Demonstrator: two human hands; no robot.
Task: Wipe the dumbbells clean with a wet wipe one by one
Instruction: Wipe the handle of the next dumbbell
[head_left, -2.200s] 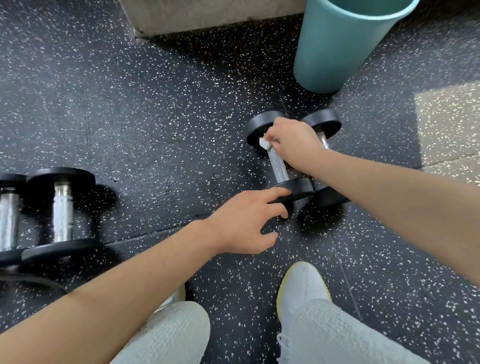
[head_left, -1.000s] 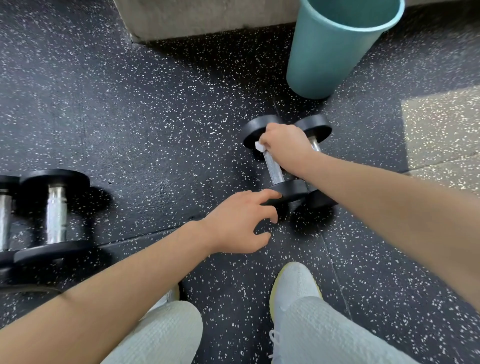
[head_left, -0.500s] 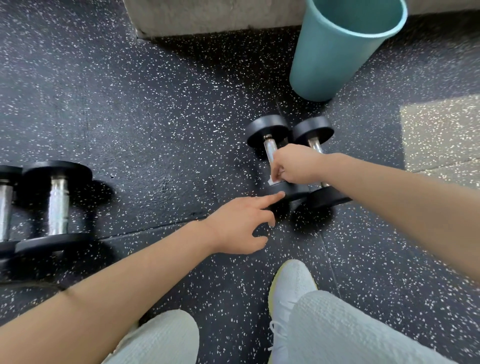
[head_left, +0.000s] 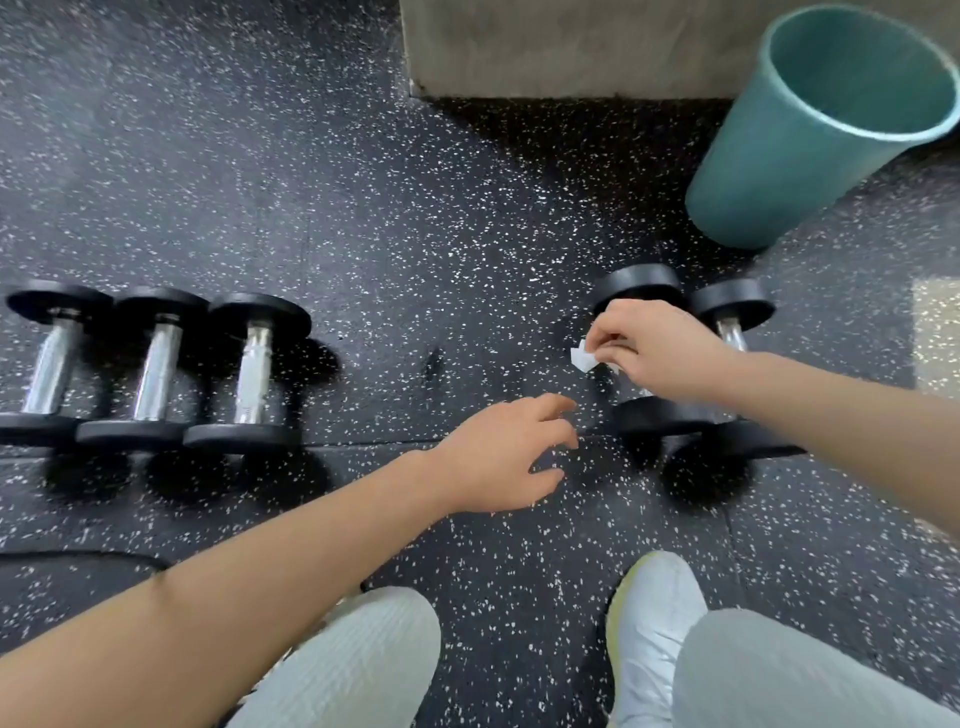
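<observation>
Two black dumbbells with chrome handles lie side by side on the floor at the right; the left one (head_left: 638, 285) is mostly hidden under my right hand, the right one (head_left: 732, 304) lies beside it. My right hand (head_left: 660, 349) pinches a small white wet wipe (head_left: 583, 357) above the left one's handle. My left hand (head_left: 506, 453) hovers with relaxed, spread fingers just left of that dumbbell's near head (head_left: 654, 418), touching nothing. Three more dumbbells (head_left: 156, 364) lie in a row at the left.
A teal bin (head_left: 810, 135) stands behind the right pair. A grey concrete block (head_left: 561, 47) sits at the back. My knees and a white shoe (head_left: 654, 613) are at the bottom. A dark cable (head_left: 83, 557) runs along the floor at lower left.
My right hand has lifted off the handle with the wipe pinched in it. My left hand has drawn back from the near head. The view swung left, showing a third dumbbell there.
</observation>
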